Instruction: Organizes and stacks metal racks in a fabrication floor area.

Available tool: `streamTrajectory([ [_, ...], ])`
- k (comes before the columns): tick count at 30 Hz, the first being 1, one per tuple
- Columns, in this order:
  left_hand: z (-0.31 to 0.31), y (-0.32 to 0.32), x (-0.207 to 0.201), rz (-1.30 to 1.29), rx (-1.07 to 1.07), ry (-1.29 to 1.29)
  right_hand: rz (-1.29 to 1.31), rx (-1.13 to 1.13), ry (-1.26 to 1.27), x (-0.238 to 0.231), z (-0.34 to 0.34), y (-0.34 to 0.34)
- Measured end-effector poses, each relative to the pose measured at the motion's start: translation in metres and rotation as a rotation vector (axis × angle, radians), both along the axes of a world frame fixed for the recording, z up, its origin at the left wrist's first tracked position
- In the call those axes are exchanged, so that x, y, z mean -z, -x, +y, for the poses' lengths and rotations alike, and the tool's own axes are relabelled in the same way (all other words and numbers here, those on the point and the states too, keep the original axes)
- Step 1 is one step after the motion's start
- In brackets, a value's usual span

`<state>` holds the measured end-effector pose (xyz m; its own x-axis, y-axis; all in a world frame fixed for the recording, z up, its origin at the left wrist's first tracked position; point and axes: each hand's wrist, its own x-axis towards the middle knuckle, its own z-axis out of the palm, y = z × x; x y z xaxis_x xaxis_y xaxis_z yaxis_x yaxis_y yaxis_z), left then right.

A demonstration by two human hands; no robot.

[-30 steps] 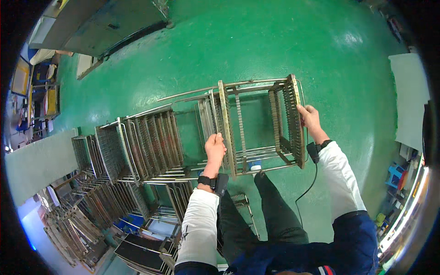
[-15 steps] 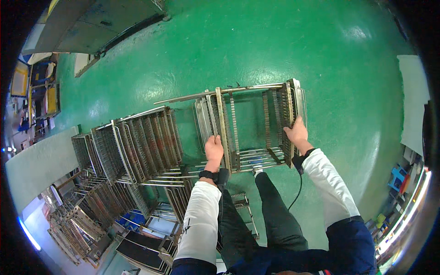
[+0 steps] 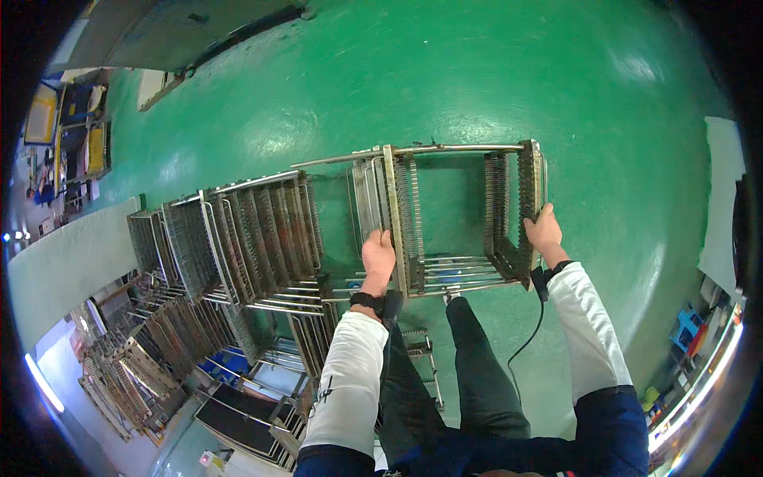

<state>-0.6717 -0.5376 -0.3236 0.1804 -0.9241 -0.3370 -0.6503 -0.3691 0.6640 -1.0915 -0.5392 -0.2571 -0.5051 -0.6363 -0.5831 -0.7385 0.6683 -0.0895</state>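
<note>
**Two-handed hold on a toothed metal rack [image 3: 393, 199]**

So I'm looking at someone with this rack right in front of them, just past a white shoe [image 3: 451, 296], a bit right of the middle of the scene. It's an open frame with comb-like teeth on the uprights and shiny rods along its near and far sides. Can't tell from here if it's sitting fully on the green floor [image 3: 477, 87] or slightly off it.

The left hand [image 3: 378, 254] is closed on the rack's frame toward its left end, thumb against the bar, though the other fingertips are tucked out of sight. The right hand [image 3: 544, 231] is clasping the right end frame, thumb toward the inner side. There's a black strap [image 3: 367, 302] on the left wrist, and a dark cable [image 3: 518, 362] hangs off the right one.

Over to the left there's a row of similar racks [image 3: 266, 230], packed pretty tight, and a pale board [image 3: 75, 230] left of that. Far left is a big grey cabinet [image 3: 175, 36]. Way over right, a small blue stool [image 3: 685, 327] sits nearer than a pale panel [image 3: 722, 199].
</note>
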Motion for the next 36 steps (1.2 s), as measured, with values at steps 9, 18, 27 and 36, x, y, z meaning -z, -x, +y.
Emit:
streamTrajectory([
  [9,-0.007,0.034,-0.05,0.024,-0.048,-0.001,0.04,-0.05,-0.107,-0.013,0.004,0.009],
  [18,0.003,0.045,-0.044,0.128,-0.148,0.061,0.05,-0.171,-0.222,-0.003,-0.011,0.027],
  [27,0.087,0.031,-0.099,0.487,-0.51,0.243,0.04,-0.389,0.246,-0.041,0.017,0.053],
  [36,0.221,-0.118,-0.081,0.4,-0.912,0.047,-0.997,-0.408,-0.164,-0.043,0.108,-0.192],
])
